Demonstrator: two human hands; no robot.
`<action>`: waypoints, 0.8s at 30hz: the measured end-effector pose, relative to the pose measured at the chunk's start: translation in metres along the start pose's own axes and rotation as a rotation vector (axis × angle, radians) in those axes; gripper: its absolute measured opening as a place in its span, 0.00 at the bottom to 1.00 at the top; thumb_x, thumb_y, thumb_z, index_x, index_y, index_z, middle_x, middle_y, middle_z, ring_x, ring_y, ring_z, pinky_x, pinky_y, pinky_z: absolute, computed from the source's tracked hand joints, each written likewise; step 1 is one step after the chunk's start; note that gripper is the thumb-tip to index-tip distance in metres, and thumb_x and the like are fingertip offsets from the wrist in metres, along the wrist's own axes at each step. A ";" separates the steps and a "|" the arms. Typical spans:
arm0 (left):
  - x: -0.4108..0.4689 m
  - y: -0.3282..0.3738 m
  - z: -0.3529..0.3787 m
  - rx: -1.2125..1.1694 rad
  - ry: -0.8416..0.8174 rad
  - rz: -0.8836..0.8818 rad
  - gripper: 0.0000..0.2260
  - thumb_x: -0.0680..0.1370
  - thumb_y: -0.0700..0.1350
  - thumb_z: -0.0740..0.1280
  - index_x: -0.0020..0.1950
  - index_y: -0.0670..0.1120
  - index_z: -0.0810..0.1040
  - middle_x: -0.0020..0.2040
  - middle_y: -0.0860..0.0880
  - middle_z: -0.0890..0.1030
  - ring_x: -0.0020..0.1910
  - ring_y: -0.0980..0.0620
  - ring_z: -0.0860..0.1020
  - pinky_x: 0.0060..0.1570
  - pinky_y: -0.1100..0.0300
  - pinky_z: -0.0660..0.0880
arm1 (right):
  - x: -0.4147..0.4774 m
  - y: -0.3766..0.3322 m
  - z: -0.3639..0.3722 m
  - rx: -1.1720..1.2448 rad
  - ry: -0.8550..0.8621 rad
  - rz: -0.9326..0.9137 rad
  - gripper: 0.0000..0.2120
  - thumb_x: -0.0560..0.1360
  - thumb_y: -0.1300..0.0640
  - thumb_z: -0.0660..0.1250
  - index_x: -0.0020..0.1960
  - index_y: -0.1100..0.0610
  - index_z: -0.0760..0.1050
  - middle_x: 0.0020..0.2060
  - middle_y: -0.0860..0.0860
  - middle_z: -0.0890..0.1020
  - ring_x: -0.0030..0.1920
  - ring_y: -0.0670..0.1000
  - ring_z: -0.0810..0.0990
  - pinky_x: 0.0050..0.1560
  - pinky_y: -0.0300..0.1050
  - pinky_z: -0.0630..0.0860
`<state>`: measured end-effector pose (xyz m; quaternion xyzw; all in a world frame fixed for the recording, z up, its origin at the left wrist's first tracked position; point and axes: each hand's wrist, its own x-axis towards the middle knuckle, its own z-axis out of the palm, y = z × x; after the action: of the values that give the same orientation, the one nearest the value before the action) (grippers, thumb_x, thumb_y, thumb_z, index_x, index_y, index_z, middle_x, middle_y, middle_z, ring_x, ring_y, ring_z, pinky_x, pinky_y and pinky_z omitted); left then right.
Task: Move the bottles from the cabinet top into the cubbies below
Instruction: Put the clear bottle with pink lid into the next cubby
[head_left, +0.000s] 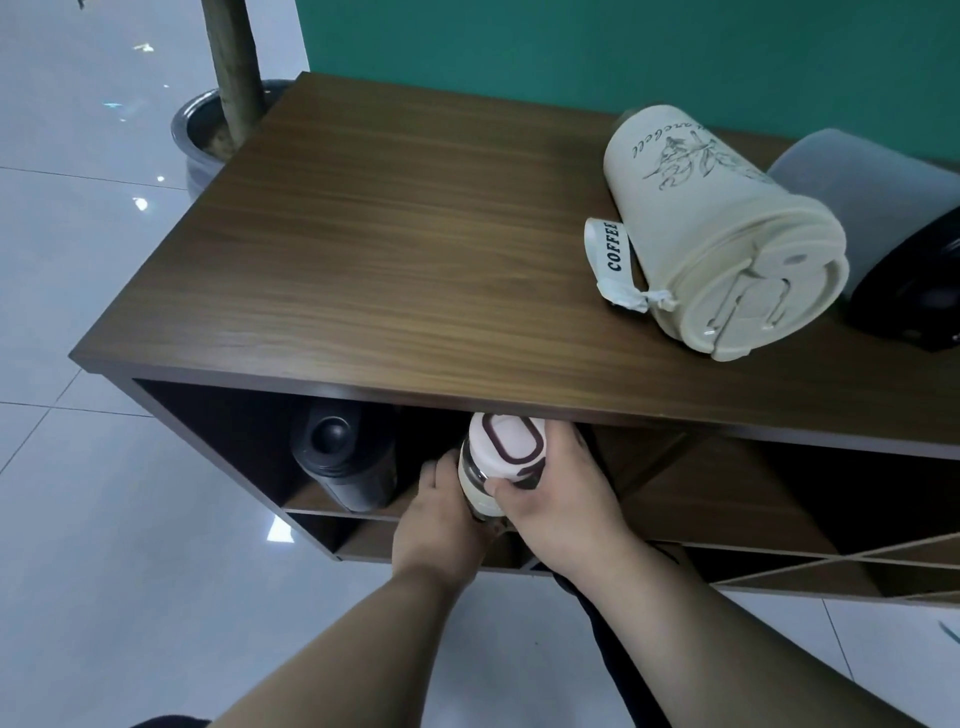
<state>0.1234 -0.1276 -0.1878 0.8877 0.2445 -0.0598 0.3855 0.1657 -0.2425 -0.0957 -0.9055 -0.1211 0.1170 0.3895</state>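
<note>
1. Below the front edge of the cabinet top (415, 249), at the mouth of the upper cubby (249, 447), I hold a white bottle (501, 462) with both hands.
2. My left hand (441, 525) wraps the bottle's lower body from the left, fingers curled around it.
3. My right hand (561, 499) clasps it from the right, thumb pressed across the front just under the lid.
4. That lid is white with a dark rounded outline and faces up toward me; the bottle stands roughly upright, its top just under the cabinet's edge.
5. Left of the white bottle, inside the same cubby, a black bottle (343, 462) stands on the shelf, close to my left hand but apart from it.
6. Up on the cabinet top, far right, a cream bottle (727, 234) lies on its side, lid toward me, with a strap reading "COFFEE" (610, 260) trailing to its left.
7. Just beside it on the right, a grey bottle (883, 208) with a black lid also lies on its side, partly cut off by the frame edge.
8. At the far left corner, a plant pot (208, 135) sits on the tiled floor (78, 493).
</note>
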 end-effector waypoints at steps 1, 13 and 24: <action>0.000 -0.002 0.001 0.002 0.008 -0.006 0.33 0.72 0.52 0.75 0.72 0.50 0.63 0.67 0.49 0.70 0.59 0.46 0.80 0.51 0.53 0.77 | 0.000 0.000 0.000 0.004 -0.001 0.007 0.34 0.68 0.54 0.75 0.69 0.43 0.65 0.66 0.44 0.75 0.67 0.48 0.73 0.66 0.47 0.72; 0.001 -0.009 -0.005 -0.051 0.001 -0.050 0.36 0.74 0.49 0.73 0.77 0.55 0.58 0.63 0.47 0.82 0.56 0.43 0.82 0.52 0.49 0.79 | -0.001 -0.002 0.011 0.017 0.118 0.049 0.39 0.62 0.48 0.80 0.69 0.47 0.66 0.66 0.47 0.74 0.67 0.50 0.74 0.66 0.51 0.74; 0.004 -0.013 -0.008 -0.057 -0.033 -0.026 0.39 0.75 0.48 0.72 0.81 0.56 0.55 0.61 0.48 0.83 0.56 0.44 0.82 0.53 0.49 0.79 | -0.004 -0.004 0.016 -0.009 0.176 0.048 0.42 0.61 0.46 0.81 0.69 0.49 0.66 0.69 0.46 0.72 0.69 0.51 0.72 0.66 0.51 0.73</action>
<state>0.1199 -0.1130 -0.1915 0.8719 0.2513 -0.0726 0.4140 0.1564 -0.2300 -0.1033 -0.9166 -0.0653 0.0456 0.3917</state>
